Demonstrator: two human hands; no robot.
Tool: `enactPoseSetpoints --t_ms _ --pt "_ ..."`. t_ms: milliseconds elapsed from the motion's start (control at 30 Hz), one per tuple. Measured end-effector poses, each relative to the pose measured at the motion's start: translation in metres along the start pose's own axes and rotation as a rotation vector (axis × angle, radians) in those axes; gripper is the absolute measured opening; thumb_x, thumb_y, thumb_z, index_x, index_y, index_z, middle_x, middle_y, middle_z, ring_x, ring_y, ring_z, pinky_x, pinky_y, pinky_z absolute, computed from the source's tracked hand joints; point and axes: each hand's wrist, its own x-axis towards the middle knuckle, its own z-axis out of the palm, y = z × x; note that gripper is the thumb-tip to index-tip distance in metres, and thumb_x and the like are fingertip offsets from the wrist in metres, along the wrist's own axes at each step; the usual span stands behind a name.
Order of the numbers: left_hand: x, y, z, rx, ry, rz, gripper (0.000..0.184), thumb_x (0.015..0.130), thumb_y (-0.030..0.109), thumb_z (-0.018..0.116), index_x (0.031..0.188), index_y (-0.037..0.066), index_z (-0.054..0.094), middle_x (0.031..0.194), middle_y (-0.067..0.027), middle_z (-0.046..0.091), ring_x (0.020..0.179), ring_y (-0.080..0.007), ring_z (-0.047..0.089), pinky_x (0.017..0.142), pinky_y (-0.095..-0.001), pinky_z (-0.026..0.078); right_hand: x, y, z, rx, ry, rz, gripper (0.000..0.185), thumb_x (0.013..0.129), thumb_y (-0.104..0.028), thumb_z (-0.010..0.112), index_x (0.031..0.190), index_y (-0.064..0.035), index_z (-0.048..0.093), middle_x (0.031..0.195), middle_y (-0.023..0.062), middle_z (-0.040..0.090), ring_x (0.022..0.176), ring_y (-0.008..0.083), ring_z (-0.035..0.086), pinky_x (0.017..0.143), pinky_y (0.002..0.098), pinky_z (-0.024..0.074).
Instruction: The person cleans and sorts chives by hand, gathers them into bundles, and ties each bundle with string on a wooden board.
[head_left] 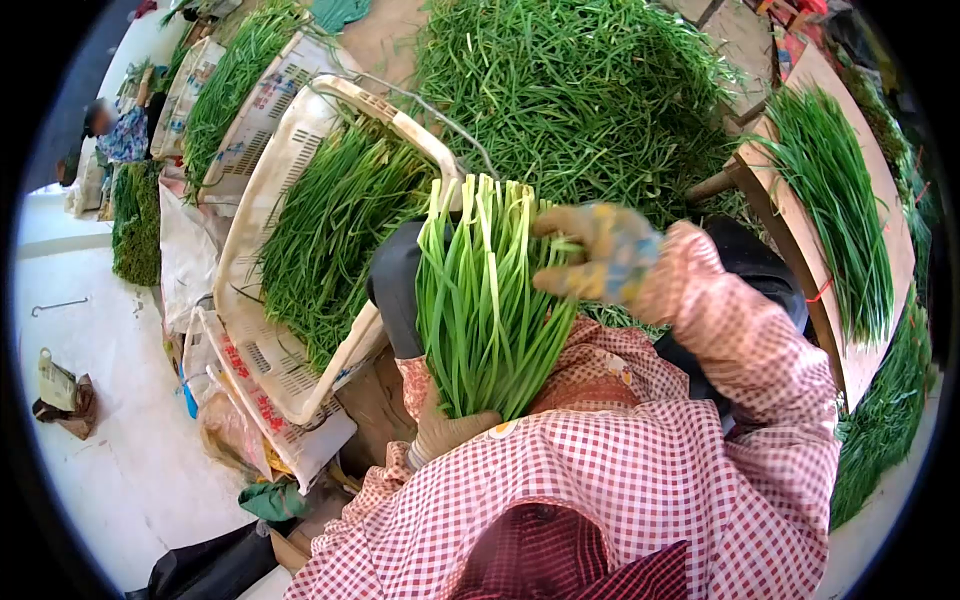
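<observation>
A bunch of garlic chives [492, 310] lies over my lap, its pale cut ends pointing away from me. My left hand [445, 430], in a light glove, grips the bunch near the leafy end; the thumb shows on top and the other fingers are hidden beneath. Beside the pale ends on the right is my right hand [605, 252], in a yellow and blue patterned glove. It is slightly blurred, with thumb and fingers apart and nothing visible held between them.
A white plastic basket [240, 250] with chives leans at my left. Ahead lies a large heap of loose green leaves [570, 90]. On the right, a wooden board [890, 210] bears more chives [830, 200]. A person [122, 133] is at the far left.
</observation>
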Motion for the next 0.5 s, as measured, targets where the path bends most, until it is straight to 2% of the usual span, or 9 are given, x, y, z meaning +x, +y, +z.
enactPoseSetpoints --t_ms 33,100,133,200,267,367,433,467,500 --pt "0.002 -0.001 -0.002 0.056 -0.019 -0.027 0.082 0.068 0.004 0.082 0.136 0.000 0.036 0.123 -0.0161 0.058 0.110 -0.0275 0.059 0.095 -0.0396 0.049 0.006 0.014 0.013 -0.083 0.020 -0.105 0.059 0.082 -0.032 0.067 0.131 -0.0041 0.049 0.098 0.0175 0.067 0.083 0.0252 0.068 0.075 0.0346 0.0554" --pt "0.003 -0.009 -0.003 0.087 -0.041 0.143 0.082 0.069 0.005 0.082 0.137 0.001 0.036 0.124 -0.0176 0.058 0.112 -0.0283 0.059 0.096 -0.0404 0.049 0.011 -0.008 0.001 0.132 -0.214 0.163 0.063 0.081 -0.026 0.066 0.136 -0.0049 0.045 0.110 0.0192 0.064 0.093 0.0243 0.067 0.082 0.0345 0.0540" --pt "0.002 -0.011 -0.003 0.070 -0.025 0.112 0.084 0.068 0.007 0.083 0.137 0.001 0.035 0.124 -0.0186 0.057 0.113 -0.0291 0.058 0.097 -0.0411 0.049 0.011 -0.007 0.003 0.135 -0.218 0.159 0.063 0.081 -0.026 0.066 0.136 -0.0049 0.045 0.110 0.0192 0.064 0.093 0.0243 0.067 0.082 0.0345 0.0540" --pt "0.000 0.000 0.003 0.124 0.006 0.018 0.085 0.068 0.008 0.083 0.137 0.001 0.034 0.125 -0.0184 0.057 0.114 -0.0290 0.058 0.097 -0.0411 0.049 0.010 -0.002 0.014 0.368 -0.032 -0.053 0.067 0.082 -0.023 0.065 0.141 -0.0064 0.039 0.111 0.0180 0.065 0.095 0.0245 0.067 0.084 0.0349 0.0531" --pt "0.000 0.002 0.003 0.172 0.026 -0.067 0.086 0.068 0.008 0.084 0.138 0.001 0.034 0.125 -0.0183 0.057 0.114 -0.0290 0.058 0.097 -0.0411 0.049 0.022 0.030 0.038 0.289 -0.002 -0.046 0.070 0.081 -0.023 0.066 0.143 -0.0068 0.037 0.109 0.0162 0.066 0.093 0.0246 0.067 0.084 0.0346 0.0532" --pt "0.000 -0.017 -0.001 0.201 0.016 0.080 0.091 0.068 0.014 0.086 0.139 0.003 0.031 0.126 -0.0180 0.056 0.114 -0.0293 0.057 0.097 -0.0416 0.048 0.030 0.033 0.038 0.158 0.003 0.020 0.072 0.081 -0.025 0.066 0.144 -0.0078 0.036 0.107 0.0130 0.067 0.092 0.0244 0.067 0.084 0.0341 0.0533" --pt "-0.001 -0.023 -0.004 0.323 0.020 0.054 0.091 0.069 0.015 0.085 0.139 0.003 0.029 0.124 -0.0174 0.056 0.114 -0.0290 0.057 0.097 -0.0408 0.048 0.032 0.007 0.017 -0.031 -0.180 0.173 0.070 0.083 -0.026 0.065 0.143 -0.0073 0.036 0.113 0.0131 0.065 0.091 0.0243 0.067 0.083 0.0354 0.0533" --pt "0.000 -0.026 -0.005 0.324 0.018 0.047 0.091 0.068 0.015 0.085 0.139 0.003 0.029 0.124 -0.0174 0.056 0.114 -0.0290 0.057 0.097 -0.0408 0.048 0.033 0.037 0.036 0.025 -0.092 0.033 0.068 0.086 -0.026 0.066 0.143 -0.0071 0.036 0.123 0.0126 0.060 0.094 0.0213 0.065 0.080 0.0365 0.0529" --pt "0.001 -0.025 -0.003 0.302 0.014 0.041 0.091 0.068 0.015 0.085 0.139 0.003 0.029 0.124 -0.0173 0.056 0.114 -0.0290 0.057 0.097 -0.0409 0.048 0.034 0.056 0.046 0.028 -0.091 0.034 0.068 0.086 -0.026 0.066 0.143 -0.0071 0.036 0.123 0.0126 0.060 0.094 0.0213 0.065 0.080 0.0365 0.0529"
